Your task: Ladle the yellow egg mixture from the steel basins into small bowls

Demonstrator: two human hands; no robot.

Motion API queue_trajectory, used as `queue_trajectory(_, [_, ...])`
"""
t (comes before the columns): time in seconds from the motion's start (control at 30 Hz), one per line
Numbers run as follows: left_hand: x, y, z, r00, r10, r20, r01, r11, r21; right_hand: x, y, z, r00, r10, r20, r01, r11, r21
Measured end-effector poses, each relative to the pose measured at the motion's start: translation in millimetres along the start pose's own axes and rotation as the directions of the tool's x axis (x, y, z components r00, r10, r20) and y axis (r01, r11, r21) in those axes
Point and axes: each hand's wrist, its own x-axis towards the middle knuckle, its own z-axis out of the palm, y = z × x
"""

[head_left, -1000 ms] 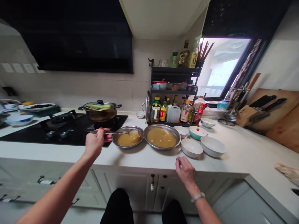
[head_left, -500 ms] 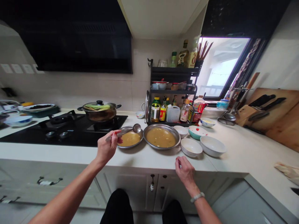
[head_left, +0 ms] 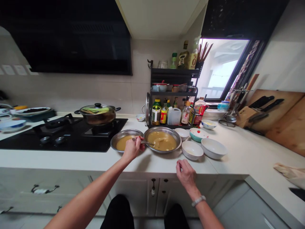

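My left hand (head_left: 133,148) is closed around the handle of a metal ladle (head_left: 147,143). The ladle's head is down in the yellowish-brown liquid (head_left: 164,141) of the right metal basin (head_left: 180,140), mostly hidden by it. Just behind my left hand stands a smaller metal basin (head_left: 114,140) with similar liquid. My right hand (head_left: 186,173) is curled into a loose fist at the counter's front edge, nothing visible in it. Above it is a white bowl (head_left: 192,150); a larger white bowl (head_left: 213,148) stands to the right of that one.
A lidded pot (head_left: 98,115) sits on the black gas stove (head_left: 78,140) at left. Behind the basins rises a black rack (head_left: 173,93) with bottles and jars. A green patterned bowl (head_left: 197,135) and a small white bowl (head_left: 182,133) stand nearby. Knives (head_left: 262,102) are at right.
My left hand has moved right with the ladle, from over the smaller basin into the liquid of the larger one. My right hand has stayed at the counter edge.
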Motion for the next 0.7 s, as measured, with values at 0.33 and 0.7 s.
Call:
queue_trajectory(0.33, [17.0,-0.8,-11.6,0.914,-0.369,-0.167,0.277,0.87,-0.408,1.0,-1.3,-1.9,1.0,0.001,0.003,-0.001,1.0,-0.001])
queue_trajectory(0.7, [20.5,8.5,-28.9,0.903,-0.368,-0.22,0.248,0.867,-0.432,1.8,-1.4,-2.4,1.0,-0.002,0.001,0.002,1.0,-0.007])
